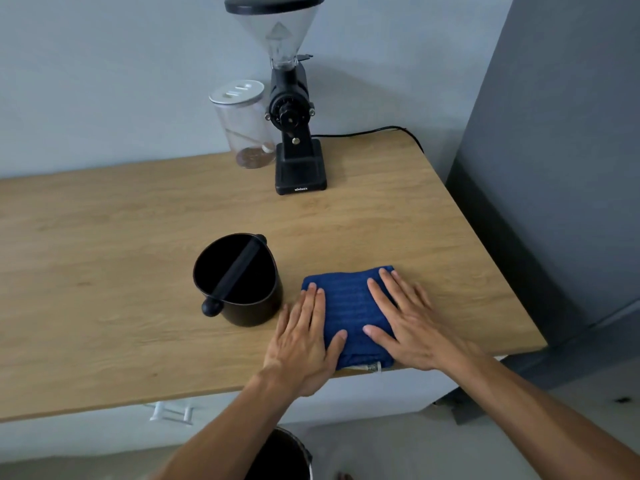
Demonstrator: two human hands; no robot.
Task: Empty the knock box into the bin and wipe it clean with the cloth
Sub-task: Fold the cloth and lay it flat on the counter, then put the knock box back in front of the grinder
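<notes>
A black round knock box (239,282) with a bar across its mouth stands upright on the wooden counter (104,271); its inside looks dark and I cannot tell what it holds. Just right of it lies a folded blue cloth (349,306) near the counter's front edge. My left hand (304,337) lies flat on the cloth's left edge, fingers apart. My right hand (405,320) presses flat on the cloth's right side. Neither hand grips anything. A dark bin (280,455) shows on the floor below, between my forearms.
A black coffee grinder (294,109) with a clear hopper stands at the back, its cable (374,131) trailing right. A clear jar (246,126) with a white lid sits beside it. A grey cabinet (554,168) rises at the right. A white drawer handle (171,412) sits under the counter.
</notes>
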